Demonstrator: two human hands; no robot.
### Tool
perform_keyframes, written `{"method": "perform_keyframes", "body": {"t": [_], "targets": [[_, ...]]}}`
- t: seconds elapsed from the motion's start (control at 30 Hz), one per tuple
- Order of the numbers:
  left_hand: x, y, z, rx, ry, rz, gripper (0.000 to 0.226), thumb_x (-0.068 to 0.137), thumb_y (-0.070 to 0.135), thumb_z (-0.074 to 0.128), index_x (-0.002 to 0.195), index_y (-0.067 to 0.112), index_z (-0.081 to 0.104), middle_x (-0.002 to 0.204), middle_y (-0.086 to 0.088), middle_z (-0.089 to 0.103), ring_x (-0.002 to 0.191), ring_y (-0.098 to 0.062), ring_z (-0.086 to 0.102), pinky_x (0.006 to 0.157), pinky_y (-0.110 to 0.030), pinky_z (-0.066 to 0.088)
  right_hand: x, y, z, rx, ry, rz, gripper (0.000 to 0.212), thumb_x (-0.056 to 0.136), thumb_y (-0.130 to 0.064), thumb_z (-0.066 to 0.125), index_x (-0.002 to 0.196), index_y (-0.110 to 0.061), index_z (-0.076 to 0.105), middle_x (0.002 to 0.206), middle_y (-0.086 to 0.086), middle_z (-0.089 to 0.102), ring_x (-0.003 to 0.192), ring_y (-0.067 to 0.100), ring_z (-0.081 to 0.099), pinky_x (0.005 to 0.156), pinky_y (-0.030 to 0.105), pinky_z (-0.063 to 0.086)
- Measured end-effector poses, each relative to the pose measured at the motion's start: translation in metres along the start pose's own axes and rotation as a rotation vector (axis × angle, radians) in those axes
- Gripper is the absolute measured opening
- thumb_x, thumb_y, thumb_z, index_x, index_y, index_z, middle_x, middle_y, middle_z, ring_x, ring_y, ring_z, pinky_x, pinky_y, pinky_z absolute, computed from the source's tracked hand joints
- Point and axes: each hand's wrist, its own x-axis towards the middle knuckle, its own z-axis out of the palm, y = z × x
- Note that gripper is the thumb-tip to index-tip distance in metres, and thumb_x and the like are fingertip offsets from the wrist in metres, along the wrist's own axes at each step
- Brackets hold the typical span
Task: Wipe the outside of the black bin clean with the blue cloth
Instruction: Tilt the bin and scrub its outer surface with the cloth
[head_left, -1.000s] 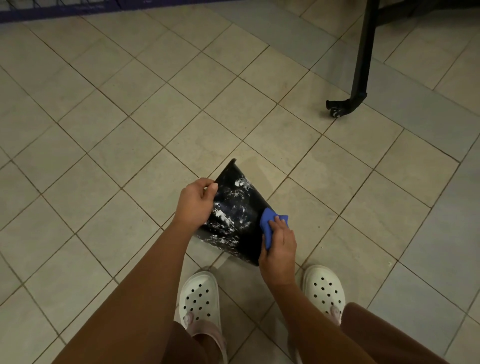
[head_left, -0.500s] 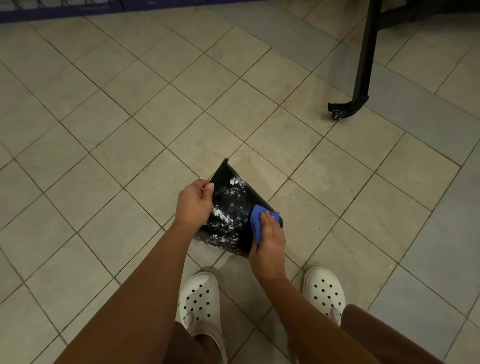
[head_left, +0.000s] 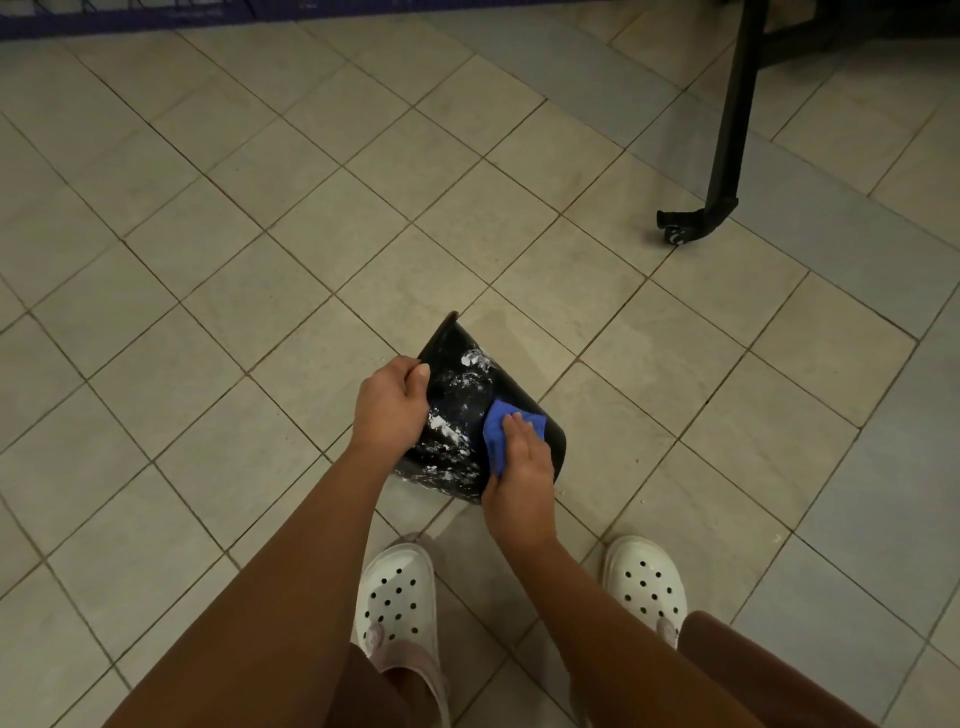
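**Blue cloth pressed to the side of a smeared black bin on the floor**

The black bin (head_left: 457, 395) is tipped over on the tiled floor (head_left: 234, 260), just ahead of the person's feet, with one of its side walls facing up toward the camera. One corner of it points away from the person. The nearer end lies close to the two white clogs (head_left: 397, 592).

White smears and blotches cover the left and middle of the upturned wall. The strip along its right edge, beside the cloth, looks plain black.

The left hand (head_left: 392, 402) has a closed grip on the bin's left edge. Its fingers curl round the edge and the thumb tip lies on the dark wall.

The right hand (head_left: 519, 467) rests on top of the blue cloth (head_left: 496, 428) with its fingers laid fairly straight, pressing the cloth flat against the right part of the wall. That grip is loose and apart rather than clenched. The cloth is bunched under the fingers. Part of it shows past the fingertips and along the left side of the hand. Whether the thumb tucks round the cloth cannot be told.

Well apart from the bin, at the upper right, a black metal leg (head_left: 727, 130) comes down to a small wheel (head_left: 675, 234) on the floor. A dark blue strip (head_left: 130, 21) runs along the top edge of the view.
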Motion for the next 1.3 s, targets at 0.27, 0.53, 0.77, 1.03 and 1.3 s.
{"method": "perform_keyframes", "body": {"t": [0.27, 0.53, 0.77, 1.03, 1.3], "targets": [[-0.003, 0.002, 0.001, 0.021, -0.033, 0.067, 0.032, 0.103, 0.022, 0.046, 0.123, 0.002, 0.063, 0.103, -0.017, 0.069, 0.097, -0.029, 0.064, 0.079, -0.028, 0.044, 0.032, -0.013, -0.005, 0.045, -0.141, -0.187, 0.068, 0.077, 0.015, 0.057, 0.139, -0.003, 0.038, 0.145, 0.014, 0.038, 0.138, 0.028, 0.028, 0.115, 0.045, 0.021], [-0.003, -0.003, 0.0, 0.005, -0.003, 0.033, 0.031, 0.102, 0.023, 0.047, 0.118, 0.004, 0.064, 0.099, -0.016, 0.069, 0.092, -0.028, 0.063, 0.078, -0.03, 0.046, 0.014, -0.006, -0.006, 0.064, -0.089, -0.009, 0.061, 0.081, 0.011, 0.054, 0.137, -0.006, 0.041, 0.141, 0.014, 0.043, 0.133, 0.029, 0.035, 0.11, 0.046, 0.03], [-0.004, 0.001, 0.002, -0.026, -0.006, 0.034, 0.03, 0.103, 0.022, 0.047, 0.118, 0.003, 0.064, 0.098, -0.015, 0.069, 0.089, -0.024, 0.062, 0.076, -0.026, 0.043, 0.043, -0.006, -0.008, 0.038, -0.166, -0.102, 0.059, 0.082, 0.009, 0.056, 0.138, -0.002, 0.039, 0.142, 0.016, 0.042, 0.134, 0.031, 0.035, 0.112, 0.043, 0.028], [-0.004, -0.003, -0.001, 0.023, -0.023, 0.024, 0.028, 0.102, 0.022, 0.047, 0.112, 0.004, 0.065, 0.091, -0.015, 0.069, 0.084, -0.026, 0.062, 0.073, -0.028, 0.042, 0.025, -0.013, -0.005, 0.022, -0.176, -0.126, 0.064, 0.078, 0.012, 0.057, 0.137, -0.005, 0.042, 0.143, 0.013, 0.041, 0.137, 0.028, 0.032, 0.112, 0.046, 0.026], [-0.007, -0.003, 0.0, -0.051, 0.053, -0.062, 0.026, 0.102, 0.022, 0.048, 0.105, 0.004, 0.067, 0.088, -0.01, 0.066, 0.083, -0.022, 0.059, 0.069, -0.026, 0.039, 0.038, 0.0, -0.013, -0.027, -0.205, -0.023, 0.054, 0.09, -0.006, 0.054, 0.141, -0.007, 0.035, 0.141, 0.014, 0.043, 0.133, 0.027, 0.036, 0.113, 0.037, 0.026]]}}
